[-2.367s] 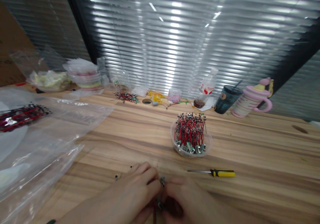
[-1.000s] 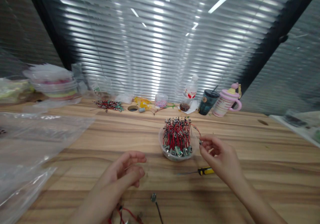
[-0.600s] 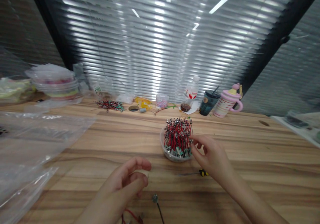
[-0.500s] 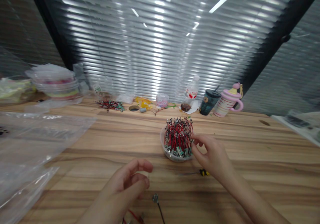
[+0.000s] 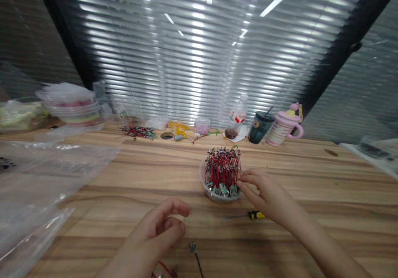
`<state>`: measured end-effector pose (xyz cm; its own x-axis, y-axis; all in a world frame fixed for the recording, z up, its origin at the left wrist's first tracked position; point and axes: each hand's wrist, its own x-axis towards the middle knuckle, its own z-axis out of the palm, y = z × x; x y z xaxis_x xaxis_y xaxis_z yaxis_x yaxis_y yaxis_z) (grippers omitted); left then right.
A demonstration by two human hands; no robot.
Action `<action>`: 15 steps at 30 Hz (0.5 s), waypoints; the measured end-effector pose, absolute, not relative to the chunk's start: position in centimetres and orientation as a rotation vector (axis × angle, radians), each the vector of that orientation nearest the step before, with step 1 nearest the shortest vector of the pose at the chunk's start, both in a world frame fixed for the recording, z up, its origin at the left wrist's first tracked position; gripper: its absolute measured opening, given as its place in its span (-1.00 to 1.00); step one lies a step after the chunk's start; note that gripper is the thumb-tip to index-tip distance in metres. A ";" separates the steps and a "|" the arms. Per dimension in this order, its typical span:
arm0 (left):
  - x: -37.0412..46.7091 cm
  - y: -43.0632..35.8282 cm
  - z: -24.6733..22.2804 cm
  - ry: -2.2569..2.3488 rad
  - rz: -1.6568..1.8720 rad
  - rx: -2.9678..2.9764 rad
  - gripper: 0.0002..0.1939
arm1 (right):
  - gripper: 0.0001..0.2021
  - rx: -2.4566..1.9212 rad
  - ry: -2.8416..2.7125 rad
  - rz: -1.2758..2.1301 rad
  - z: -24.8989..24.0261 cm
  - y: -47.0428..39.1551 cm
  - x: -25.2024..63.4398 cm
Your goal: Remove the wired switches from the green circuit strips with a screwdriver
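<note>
A clear round bowl (image 5: pixel 203 182) on the wooden table holds a dense bundle of red and black wires (image 5: pixel 222 164) with small green boards at the bottom. My right hand (image 5: pixel 258 187) is at the bowl's right side, its thumb and fingertips close together against the wires; what lies between them is too small to tell. Nearer the front edge, my left hand (image 5: pixel 166 226) hovers with curled fingers apart and nothing in them. Just right of it lies a small round part (image 5: pixel 192 247) on a black wire. Red wires (image 5: pixel 168 268) lie partly hidden below my left hand.
A yellow and black screwdriver (image 5: pixel 256 215) lies below my right hand. Plastic sheeting (image 5: pixel 56 178) covers the left. Along the back are a wire pile (image 5: pixel 138 132), a bottle (image 5: pixel 238 116), a dark cup (image 5: pixel 260 126), a pink mug (image 5: pixel 281 129) and stacked containers (image 5: pixel 71 108).
The fingers of my right hand have drawn closer together at the bowl's right side, and the hand sits slightly lower. My left hand has barely moved.
</note>
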<state>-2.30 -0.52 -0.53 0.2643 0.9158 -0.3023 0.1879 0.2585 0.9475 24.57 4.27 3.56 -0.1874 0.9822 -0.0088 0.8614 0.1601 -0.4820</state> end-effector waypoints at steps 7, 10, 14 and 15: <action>-3.0 -1.2 1.6 1.286 0.420 1.793 -0.82 | -0.55 -1.790 -1.959 0.411 4.7 2.9 24.4; -3.4 -1.9 2.4 1.214 0.291 1.879 -0.73 | -0.62 -1.831 -2.087 0.567 3.4 0.7 22.0; -3.2 -2.2 1.8 1.183 0.309 1.890 -0.64 | -0.67 -1.819 -2.634 1.285 0.7 -1.4 18.6; -3.1 -2.2 1.6 1.182 0.315 1.899 -0.63 | -0.66 -1.805 -2.688 1.351 0.2 -1.6 18.1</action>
